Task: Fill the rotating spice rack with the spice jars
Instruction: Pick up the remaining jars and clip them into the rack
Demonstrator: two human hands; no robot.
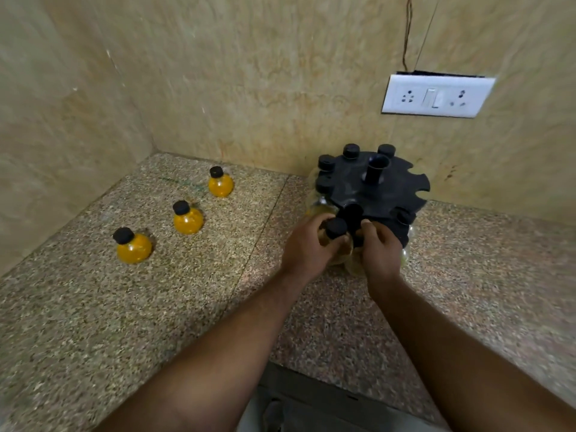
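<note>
Three loose spice jars are standing upright on the counter (93, 307), well apart in a diagonal line at the left: near jar (134, 246), middle jar (188, 218), far jar (220, 182). Each is showing a round clear belly filled with orange-yellow powder and a black cap.

One rotating spice rack (378, 194) is standing at the back of the counter, close to the wall (249, 88) and below a white switch plate (436, 95). Its black top disc is being seen from above, with a short central post (377, 169) and notches cut around the rim. Black caps of racked jars (351, 150) are sitting in notches at the back, the left and the near right; notches on the right rim are showing open.

One held jar (336, 229), black-capped, is being gripped at the rack's near edge by the left hand (307, 247), with fingers curled round its belly. The right hand (380, 247) is being held against the same edge, fingers curled. What that one of the two hands is pinching cannot be told, the view being blurred.
</note>
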